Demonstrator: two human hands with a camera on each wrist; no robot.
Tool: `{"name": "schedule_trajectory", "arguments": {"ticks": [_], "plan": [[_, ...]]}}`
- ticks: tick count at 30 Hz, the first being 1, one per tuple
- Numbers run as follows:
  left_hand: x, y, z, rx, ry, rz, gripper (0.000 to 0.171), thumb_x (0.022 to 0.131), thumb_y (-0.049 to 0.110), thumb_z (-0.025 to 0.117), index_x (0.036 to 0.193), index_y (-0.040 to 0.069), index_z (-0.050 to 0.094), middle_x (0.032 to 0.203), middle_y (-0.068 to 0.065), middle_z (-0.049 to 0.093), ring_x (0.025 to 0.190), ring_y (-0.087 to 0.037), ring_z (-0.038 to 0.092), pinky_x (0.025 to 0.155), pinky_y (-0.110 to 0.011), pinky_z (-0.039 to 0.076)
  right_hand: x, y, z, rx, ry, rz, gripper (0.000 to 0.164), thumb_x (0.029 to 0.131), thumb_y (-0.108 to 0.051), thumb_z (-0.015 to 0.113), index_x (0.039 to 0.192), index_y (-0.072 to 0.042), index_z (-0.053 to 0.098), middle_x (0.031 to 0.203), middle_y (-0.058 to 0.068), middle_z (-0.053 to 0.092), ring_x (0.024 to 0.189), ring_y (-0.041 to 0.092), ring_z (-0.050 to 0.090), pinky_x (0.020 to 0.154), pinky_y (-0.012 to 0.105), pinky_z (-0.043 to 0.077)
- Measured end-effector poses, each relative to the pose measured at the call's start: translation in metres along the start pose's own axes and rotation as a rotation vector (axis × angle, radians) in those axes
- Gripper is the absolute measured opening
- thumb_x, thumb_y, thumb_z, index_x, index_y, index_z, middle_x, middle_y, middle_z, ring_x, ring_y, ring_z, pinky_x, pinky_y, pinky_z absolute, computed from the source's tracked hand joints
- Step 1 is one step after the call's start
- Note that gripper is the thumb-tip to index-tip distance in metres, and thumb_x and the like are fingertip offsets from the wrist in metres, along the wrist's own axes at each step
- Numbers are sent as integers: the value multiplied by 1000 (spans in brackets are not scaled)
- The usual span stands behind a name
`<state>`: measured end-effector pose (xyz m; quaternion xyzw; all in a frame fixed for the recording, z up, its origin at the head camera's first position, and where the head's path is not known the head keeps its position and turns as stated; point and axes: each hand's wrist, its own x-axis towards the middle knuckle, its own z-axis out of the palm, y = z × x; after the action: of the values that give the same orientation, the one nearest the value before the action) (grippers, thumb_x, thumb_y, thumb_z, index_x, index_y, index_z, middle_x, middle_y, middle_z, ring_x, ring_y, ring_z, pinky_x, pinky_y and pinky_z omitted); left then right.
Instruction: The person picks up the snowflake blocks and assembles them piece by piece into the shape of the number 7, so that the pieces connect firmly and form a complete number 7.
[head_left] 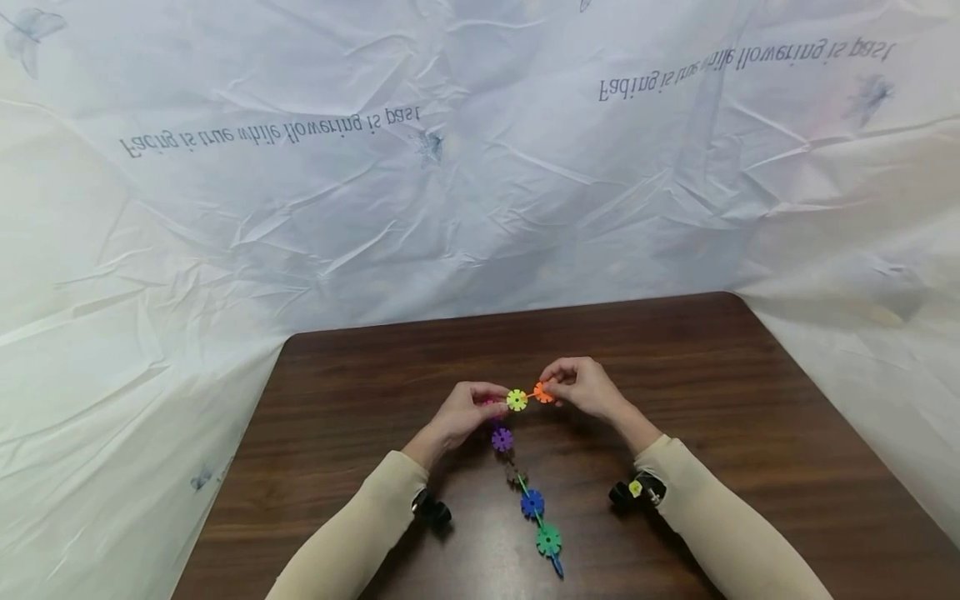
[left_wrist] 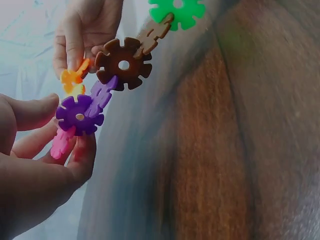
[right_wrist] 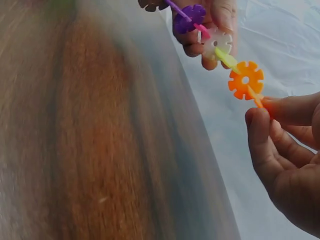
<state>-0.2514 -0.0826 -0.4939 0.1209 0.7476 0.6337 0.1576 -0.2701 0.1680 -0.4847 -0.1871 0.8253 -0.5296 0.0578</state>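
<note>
A chain of slotted plastic snowflake discs in several colours runs between the two hands. My left hand (head_left: 467,410) grips the chain around a pink disc (left_wrist: 61,142), beside a purple disc (left_wrist: 80,115). Thumb and finger of my right hand (head_left: 590,390) pinch an orange disc (right_wrist: 256,97) edge-on at the chain's end. Another orange disc (right_wrist: 246,80) is slotted into it, and a yellow-green disc (head_left: 517,400) links on toward the left hand. From the left hand the chain hangs toward the person through brown (left_wrist: 123,65), blue (head_left: 532,503) and green discs (head_left: 548,540).
Both hands are over a dark brown wood-grain table (head_left: 360,367). Printed white sheeting (head_left: 480,208) hangs behind it and at both sides. Black wrist camera mounts (head_left: 433,510) sit at the cuffs of the beige sleeves (head_left: 352,525).
</note>
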Motion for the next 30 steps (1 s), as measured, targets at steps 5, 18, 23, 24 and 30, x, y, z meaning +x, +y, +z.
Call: {"name": "schedule_trajectory", "arguments": {"ticks": [5, 18, 23, 24, 30], "plan": [[0, -2, -1, 175, 31, 15, 22, 91, 10, 69, 112, 7, 73, 105, -9, 72, 81, -11, 62, 73, -32, 56, 3, 5, 0, -58, -23, 17, 8, 90, -11, 71, 97, -7, 71, 84, 9, 69, 68, 22, 65, 61, 40, 58], [2, -3, -4, 375, 17, 45, 20, 91, 14, 70, 110, 9, 73, 99, -6, 73, 79, -11, 66, 67, -28, 55, 5, 12, 2, -119, -48, 25, 10, 90, -5, 66, 97, -9, 73, 80, 4, 69, 64, 18, 64, 58, 35, 56], [3, -6, -2, 418, 27, 17, 18, 91, 15, 70, 108, 11, 74, 97, -4, 74, 77, -11, 66, 64, -25, 54, 5, 16, 6, -167, -54, 30, 12, 90, -4, 65, 95, -10, 73, 77, 2, 68, 63, 17, 63, 57, 33, 54], [3, -6, -2, 427, 27, 19, 17, 91, 15, 70, 107, 11, 74, 97, -4, 74, 77, -11, 66, 63, -25, 54, 5, 16, 7, -176, -54, 32, 12, 89, -4, 65, 95, -11, 73, 76, 1, 68, 63, 17, 62, 56, 33, 54], [4, -6, 0, 468, 26, 33, 16, 91, 14, 69, 107, 11, 74, 97, -4, 74, 76, -11, 66, 63, -26, 54, 6, 20, 8, -217, -39, 30, 13, 89, -4, 65, 93, -12, 74, 75, -1, 68, 63, 14, 61, 56, 32, 52]]}}
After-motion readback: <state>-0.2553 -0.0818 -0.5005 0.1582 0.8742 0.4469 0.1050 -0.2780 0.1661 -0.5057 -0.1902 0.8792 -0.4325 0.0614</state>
